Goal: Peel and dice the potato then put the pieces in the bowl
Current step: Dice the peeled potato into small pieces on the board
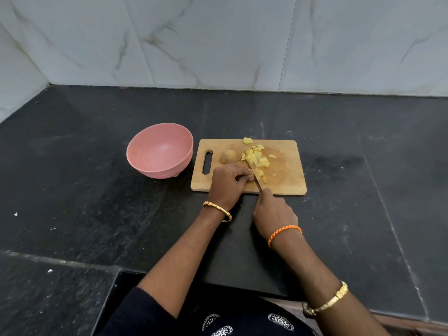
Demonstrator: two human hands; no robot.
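A wooden cutting board (287, 175) lies on the black counter. Several yellow diced potato pieces (257, 157) are heaped near its middle, and a brownish potato chunk (228, 156) sits by the handle slot. My right hand (272, 212) grips a knife (255, 175) whose blade slants across the board beside the pieces. My left hand (229, 181) rests on the board with curled fingers against the blade, holding down a piece that its fingers mostly hide. A pink bowl (160, 151) stands left of the board, nothing visible inside it.
The black stone counter (97, 190) runs to a white marble-tiled wall (218, 44) at the back and left. Its front edge steps down near my body. Small white flecks lie on the counter at the left.
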